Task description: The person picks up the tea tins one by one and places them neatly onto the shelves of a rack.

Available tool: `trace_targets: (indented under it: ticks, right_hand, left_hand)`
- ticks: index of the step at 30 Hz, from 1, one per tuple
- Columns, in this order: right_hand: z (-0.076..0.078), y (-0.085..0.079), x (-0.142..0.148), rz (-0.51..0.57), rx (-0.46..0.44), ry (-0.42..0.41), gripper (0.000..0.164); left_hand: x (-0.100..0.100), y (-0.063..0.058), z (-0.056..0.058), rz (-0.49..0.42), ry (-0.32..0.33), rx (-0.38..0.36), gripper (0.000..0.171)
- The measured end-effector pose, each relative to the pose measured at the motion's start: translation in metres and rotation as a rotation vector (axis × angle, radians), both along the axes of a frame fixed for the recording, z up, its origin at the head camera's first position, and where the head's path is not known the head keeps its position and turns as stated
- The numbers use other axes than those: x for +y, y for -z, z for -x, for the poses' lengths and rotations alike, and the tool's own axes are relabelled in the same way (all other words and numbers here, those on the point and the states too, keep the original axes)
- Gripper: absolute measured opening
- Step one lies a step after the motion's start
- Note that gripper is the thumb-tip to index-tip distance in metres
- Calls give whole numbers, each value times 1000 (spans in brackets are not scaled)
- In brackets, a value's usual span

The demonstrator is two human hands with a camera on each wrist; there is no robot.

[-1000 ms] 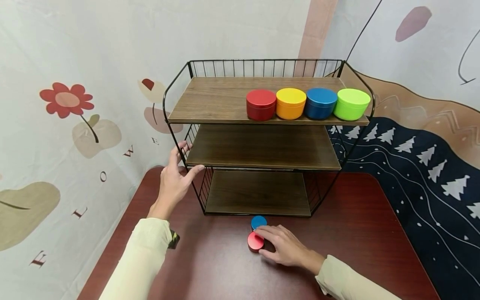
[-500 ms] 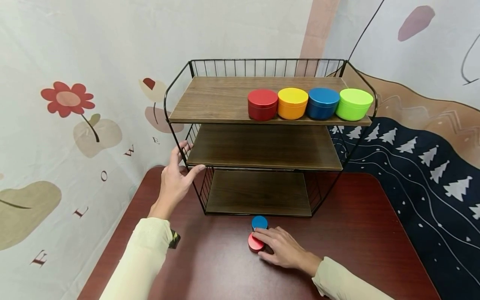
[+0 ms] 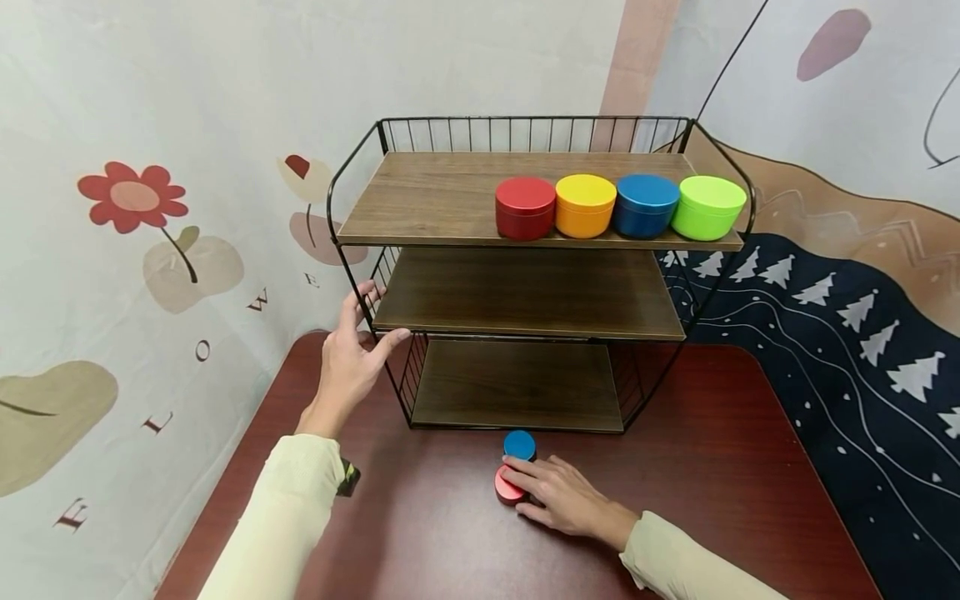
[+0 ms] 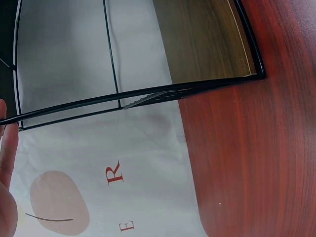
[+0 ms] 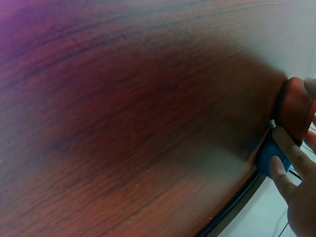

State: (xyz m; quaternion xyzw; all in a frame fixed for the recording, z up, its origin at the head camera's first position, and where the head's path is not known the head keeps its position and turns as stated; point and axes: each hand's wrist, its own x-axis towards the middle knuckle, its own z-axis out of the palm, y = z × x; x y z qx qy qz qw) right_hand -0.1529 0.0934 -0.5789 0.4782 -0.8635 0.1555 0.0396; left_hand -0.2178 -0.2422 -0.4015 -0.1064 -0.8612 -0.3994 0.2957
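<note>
A black wire shelf rack point(image 3: 525, 337) with three wooden tiers stands on the table. My left hand point(image 3: 347, 367) grips its left side frame, thumb along the middle tier's front corner. In the left wrist view, fingers point(image 4: 7, 153) show at the black rail. In front of the rack, a small round red tin point(image 3: 508, 490) and a small blue tin point(image 3: 519, 443) stand close together. My right hand point(image 3: 566, 498) holds the red tin between thumb and fingers, covering part of its lid. In the right wrist view, other fingers point(image 5: 291, 153) touch the blue tin point(image 5: 269, 155).
On the top tier's right half, larger round tins stand in a row: red point(image 3: 525, 210), yellow point(image 3: 585, 207), blue point(image 3: 645, 207) and green point(image 3: 708, 208). The reddish-brown table point(image 3: 735, 467) extends around the rack. Printed fabric point(image 3: 225, 100) hangs behind and at both sides.
My right hand has shifted slightly left, its fingers reaching further over the red tin toward the blue one. My left hand keeps its hold on the rack.
</note>
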Motion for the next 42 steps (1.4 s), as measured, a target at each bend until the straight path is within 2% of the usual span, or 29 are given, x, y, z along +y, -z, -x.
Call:
trace_targets:
  ticks: [25, 32, 42]
  right_hand:
    - [5, 0, -2, 12, 20, -40, 48]
    - [5, -9, 0, 38, -13, -52, 48]
    - [-1, -28, 2, 25, 30, -133, 49]
  left_hand:
    - [0, -1, -1, -13, 10, -16, 78]
    - [0, 0, -1, -15, 8, -12, 78]
    - [0, 0, -2, -4, -1, -13, 78]
